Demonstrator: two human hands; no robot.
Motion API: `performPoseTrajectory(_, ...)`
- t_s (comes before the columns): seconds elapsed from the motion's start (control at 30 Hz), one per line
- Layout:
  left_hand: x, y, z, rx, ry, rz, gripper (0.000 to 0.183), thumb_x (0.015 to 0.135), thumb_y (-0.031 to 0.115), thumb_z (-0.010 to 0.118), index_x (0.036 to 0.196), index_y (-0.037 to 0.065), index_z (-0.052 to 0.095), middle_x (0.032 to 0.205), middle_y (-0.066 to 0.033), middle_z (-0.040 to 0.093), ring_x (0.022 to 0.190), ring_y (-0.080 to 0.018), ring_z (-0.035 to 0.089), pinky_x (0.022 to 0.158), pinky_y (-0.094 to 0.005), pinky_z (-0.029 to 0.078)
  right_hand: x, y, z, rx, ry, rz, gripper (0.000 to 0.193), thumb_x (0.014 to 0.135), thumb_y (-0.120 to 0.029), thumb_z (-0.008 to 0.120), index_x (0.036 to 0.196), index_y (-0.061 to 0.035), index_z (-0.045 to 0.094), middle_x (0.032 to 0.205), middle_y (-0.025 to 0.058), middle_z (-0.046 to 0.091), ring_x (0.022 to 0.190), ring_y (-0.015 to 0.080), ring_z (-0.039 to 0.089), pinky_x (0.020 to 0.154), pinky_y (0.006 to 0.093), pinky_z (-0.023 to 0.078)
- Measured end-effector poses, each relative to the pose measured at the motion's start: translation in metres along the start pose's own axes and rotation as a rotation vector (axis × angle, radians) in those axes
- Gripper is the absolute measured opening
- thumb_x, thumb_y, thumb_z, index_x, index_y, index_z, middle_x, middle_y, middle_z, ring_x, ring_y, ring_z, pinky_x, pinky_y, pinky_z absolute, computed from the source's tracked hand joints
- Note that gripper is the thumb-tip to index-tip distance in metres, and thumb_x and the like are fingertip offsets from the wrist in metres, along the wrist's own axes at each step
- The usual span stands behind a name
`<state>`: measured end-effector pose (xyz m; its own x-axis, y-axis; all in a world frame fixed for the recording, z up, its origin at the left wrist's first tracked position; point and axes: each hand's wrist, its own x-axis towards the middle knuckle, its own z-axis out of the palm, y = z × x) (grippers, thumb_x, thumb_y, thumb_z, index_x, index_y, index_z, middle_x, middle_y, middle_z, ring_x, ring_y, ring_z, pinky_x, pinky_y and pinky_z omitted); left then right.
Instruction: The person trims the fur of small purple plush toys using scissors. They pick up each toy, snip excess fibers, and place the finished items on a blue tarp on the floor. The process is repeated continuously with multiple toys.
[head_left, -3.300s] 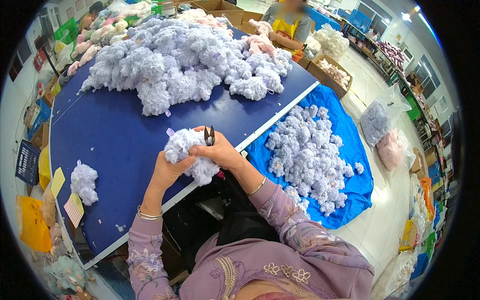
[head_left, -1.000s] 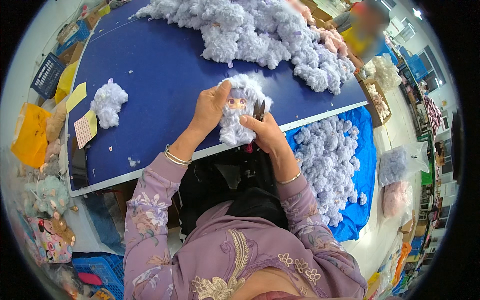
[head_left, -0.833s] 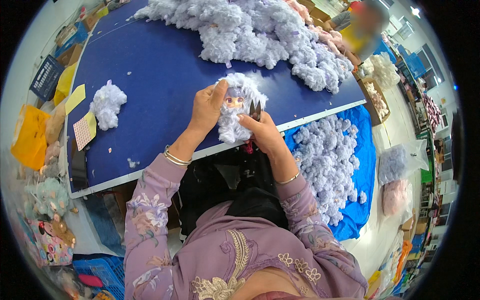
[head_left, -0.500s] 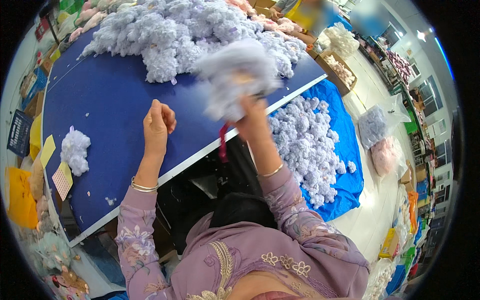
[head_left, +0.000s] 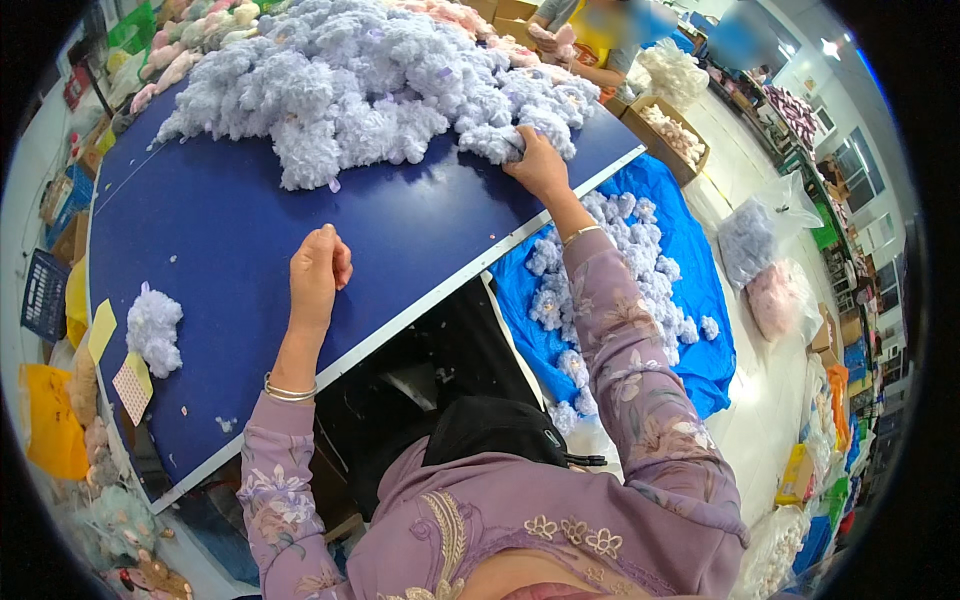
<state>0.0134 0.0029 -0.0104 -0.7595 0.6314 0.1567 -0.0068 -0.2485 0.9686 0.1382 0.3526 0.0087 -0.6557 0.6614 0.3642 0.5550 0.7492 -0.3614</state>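
Note:
Over the blue tabletop (head_left: 235,235), my left hand (head_left: 320,268) is closed, thumb against curled fingers. Whatever is inside it, if anything, is hidden. My right hand (head_left: 540,165) reaches to the right edge of a big heap of fluffy pale lavender plush pieces (head_left: 340,85). Its fingers close on one lavender plush piece (head_left: 490,143) at the near side of that heap. A small dark bit shows by the fingertips, too small to name. A single lavender plush piece (head_left: 153,330) lies apart at the table's left, beside a dotted paper card (head_left: 132,388).
Right of the table, more lavender pieces (head_left: 645,290) lie on a blue sheet (head_left: 705,370). Beyond stand a cardboard box (head_left: 668,155) and filled clear bags (head_left: 748,240). Across the table a person (head_left: 590,45) handles something pink. A dark crate (head_left: 45,295) stands at far left.
My right hand has moved forward and right, from a blurred plush piece over the near edge to the heap. The red strip below it is out of sight. My left hand stays closed, nearly still.

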Motion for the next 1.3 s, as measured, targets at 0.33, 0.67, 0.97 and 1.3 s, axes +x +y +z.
performPoseTrajectory(0.33,-0.010,0.016,0.028,0.783,-0.116,0.668,0.061,0.070,0.020,0.081,0.122,0.005,0.054,0.114,-0.0162,0.059,0.100,-0.0299,0.060,0.086,-0.0362,0.049,-0.093,-0.111,-0.039,0.757,-0.626,-0.356,0.051,0.072,-0.022,0.077,0.114,-0.0005,0.060,0.101,0.0067,0.064,0.096,0.0137,0.058,0.088,0.0308,0.046)
performPoseTrajectory(0.67,-0.015,0.013,0.014,0.144,-0.370,0.093,0.027,0.086,0.017,0.069,0.108,0.002,0.063,0.089,-0.0027,0.066,0.080,-0.0101,0.060,0.070,-0.0275,0.049,-0.112,-0.156,-0.026,1.280,-0.684,-0.172,0.045,0.075,-0.017,0.079,0.113,-0.0005,0.060,0.104,0.0045,0.065,0.097,0.0127,0.059,0.087,0.0282,0.046)
performPoseTrajectory(0.97,-0.020,0.013,0.014,0.199,-0.275,-0.004,0.027,0.088,0.017,0.064,0.109,0.000,0.062,0.092,-0.0037,0.065,0.084,-0.0089,0.059,0.071,-0.0272,0.049,-0.122,-0.177,-0.020,1.377,-0.472,-0.015,0.041,0.076,-0.009,0.078,0.109,-0.0008,0.056,0.101,0.0058,0.064,0.093,0.0125,0.060,0.083,0.0301,0.050)
performPoseTrajectory(1.3,-0.021,0.018,0.014,0.183,-0.213,0.069,0.022,0.089,0.015,0.062,0.106,0.002,0.063,0.091,-0.0022,0.066,0.083,-0.0091,0.060,0.071,-0.0271,0.050,-0.132,-0.186,-0.005,1.521,-0.277,-0.060,0.041,0.078,-0.007,0.077,0.111,-0.0009,0.054,0.105,0.0069,0.064,0.097,0.0137,0.061,0.083,0.0287,0.050)
